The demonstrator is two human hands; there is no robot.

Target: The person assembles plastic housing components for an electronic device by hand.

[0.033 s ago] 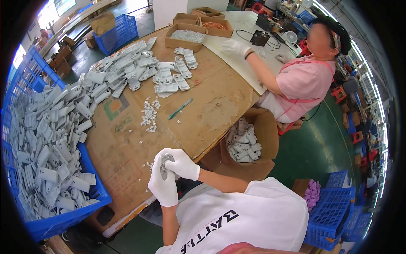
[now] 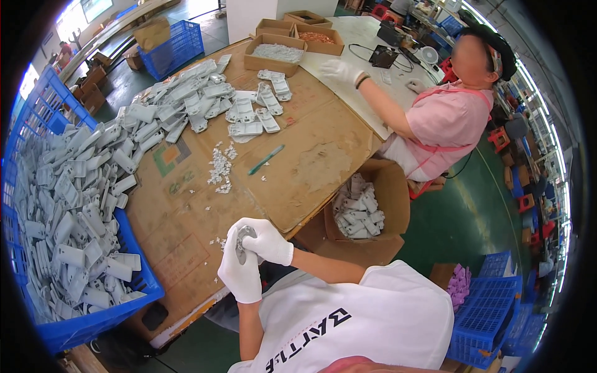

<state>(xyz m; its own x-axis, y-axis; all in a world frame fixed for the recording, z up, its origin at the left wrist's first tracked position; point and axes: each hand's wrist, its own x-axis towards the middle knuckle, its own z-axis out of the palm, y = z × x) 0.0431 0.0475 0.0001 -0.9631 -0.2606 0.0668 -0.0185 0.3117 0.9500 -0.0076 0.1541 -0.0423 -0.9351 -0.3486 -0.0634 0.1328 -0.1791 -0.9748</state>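
Both my hands wear white gloves and meet just over the table's near edge. My left hand [image 2: 240, 273] is closed around a grey plastic housing [image 2: 240, 251]. From the right, my right hand [image 2: 272, 241] grips the same piece, its fingers pressed against it. Much of the housing is hidden by the gloves. Small white plastic scraps [image 2: 219, 166] lie in a loose heap beyond my hands, with a few more beside my left hand. A green pen [image 2: 266, 160] rests to the right of the heap.
Many similar white housings [image 2: 205, 90] spill from a large blue crate [image 2: 134, 304] across the cardboard-covered table [image 2: 168, 217]. An open carton [image 2: 392, 199] of housings stands right of the table. A co-worker [image 2: 444, 118] sits at the right. Small-part boxes [image 2: 273, 62] stand at the far edge.
The co-worker's gloved hand has shifted slightly to the left. My hands and the housing look unchanged.
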